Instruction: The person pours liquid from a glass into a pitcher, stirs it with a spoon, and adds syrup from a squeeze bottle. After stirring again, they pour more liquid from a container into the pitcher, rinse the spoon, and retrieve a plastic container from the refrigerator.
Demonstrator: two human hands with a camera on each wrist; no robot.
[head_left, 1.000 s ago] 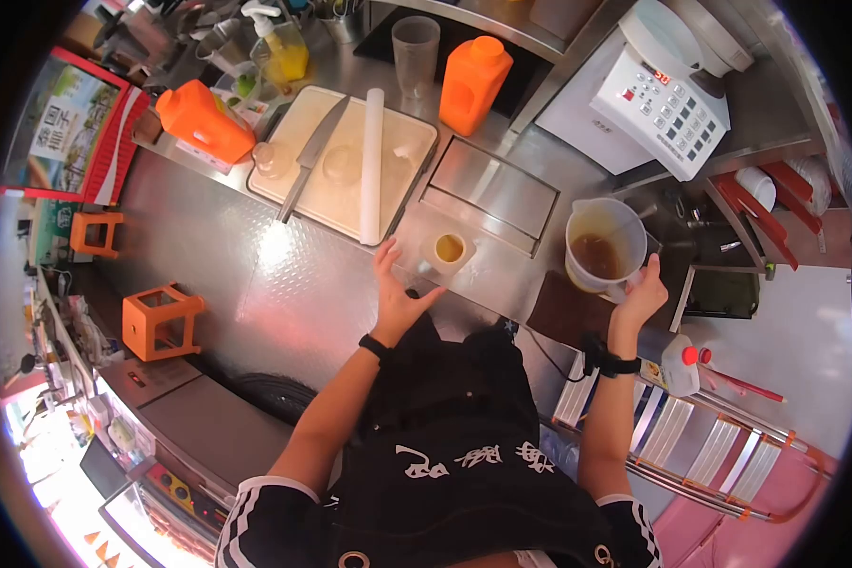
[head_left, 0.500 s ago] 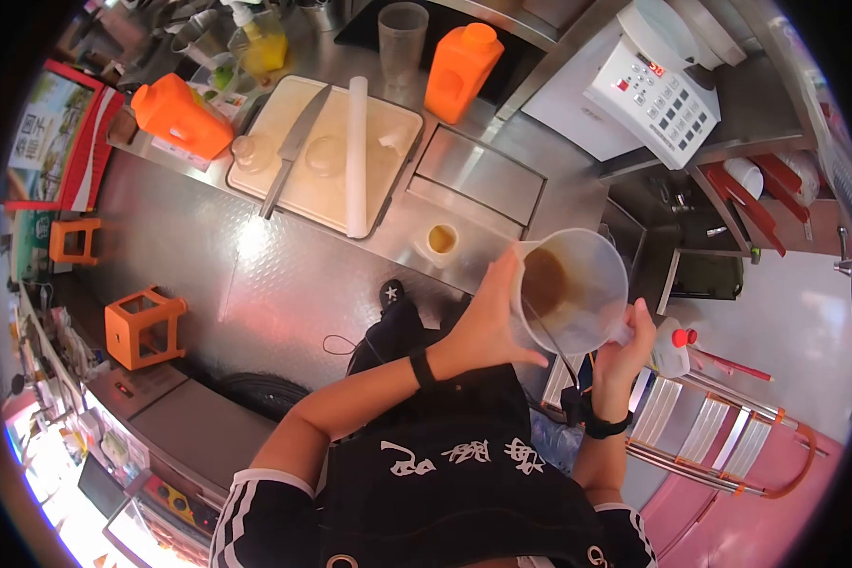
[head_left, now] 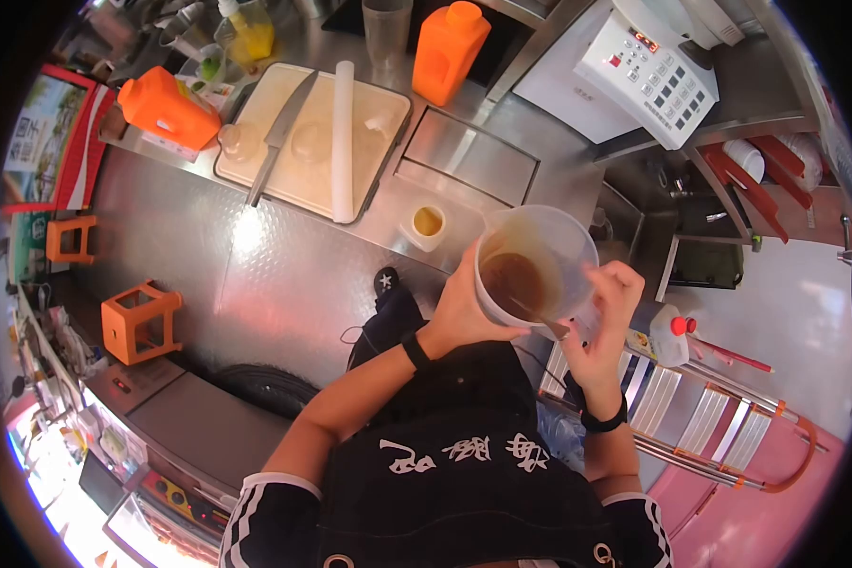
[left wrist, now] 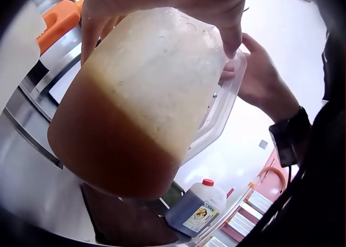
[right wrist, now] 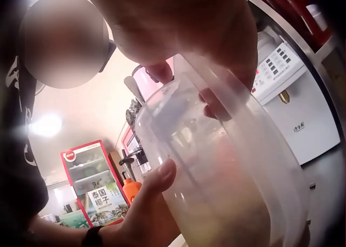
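A translucent plastic measuring jug (head_left: pixel 563 251) with brown liquid (head_left: pixel 516 284) in it is held up in front of the body. My left hand (head_left: pixel 464 303) grips its side, thumb and fingers spread around the wall. At the handle side, my right hand (head_left: pixel 604 322) has its fingers curled at the handle (right wrist: pixel 259 150). A thin dark utensil (head_left: pixel 551 328) sticks out over the rim near the right thumb; its lower end is hidden in the liquid. Left of the jug, a pale open-mouthed container (head_left: pixel 428 223) with yellowish contents stands on the steel counter.
A cutting board (head_left: pixel 308 170) carries a knife (head_left: pixel 279 137) and a white roll (head_left: pixel 343 142). Orange jugs (head_left: pixel 450 55) stand behind and left of it. A white machine with a keypad (head_left: pixel 648 76) is at the back right, a folded ladder (head_left: pixel 710 417) at the lower right.
The left hand, earlier empty beside the pale container, now grips the jug. The jug has come off the counter's right side and moved left, close to the container. The right hand's fingers have shifted up toward the rim.
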